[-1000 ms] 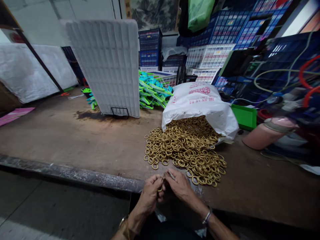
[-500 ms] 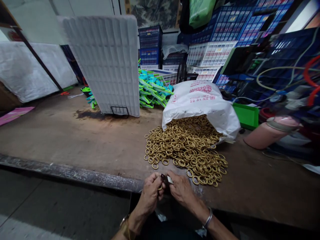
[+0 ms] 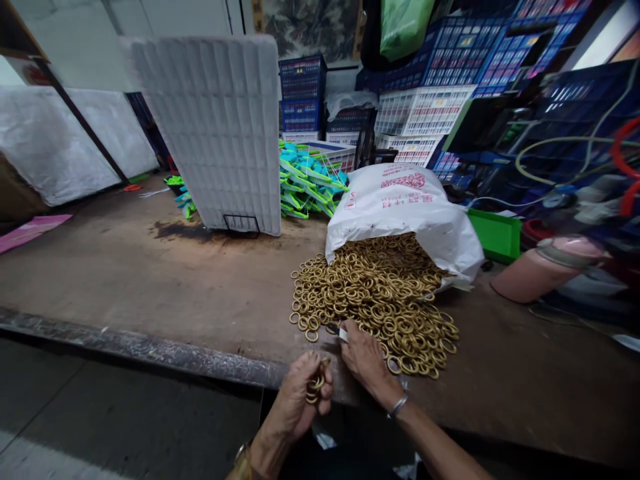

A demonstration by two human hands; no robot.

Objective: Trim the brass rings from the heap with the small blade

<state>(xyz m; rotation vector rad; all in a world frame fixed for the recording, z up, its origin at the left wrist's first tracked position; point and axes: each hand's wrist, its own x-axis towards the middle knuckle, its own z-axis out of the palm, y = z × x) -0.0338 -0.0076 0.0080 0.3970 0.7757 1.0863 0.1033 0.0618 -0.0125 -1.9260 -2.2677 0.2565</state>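
Note:
My left hand, just over the table's front edge, is closed around several gold-coloured rings. Farther forward, my right hand grips a small tool with a light body and a dark tip; its exact kind cannot be made out. The dark tip lies by the near edge of a heap of gold-coloured rings. These rings spill out of the open mouth of a white sack with red print, lying on its side.
On the brown table stands a tall white ribbed panel in a black wire stand. Bright green and turquoise pieces are piled behind it. At the right are a green tray and a pink cylinder. Stacked crates fill the back.
My hands have moved apart. The right one went forward to the ring heap with the small tool, while the left stayed near the table edge, its rings now showing more.

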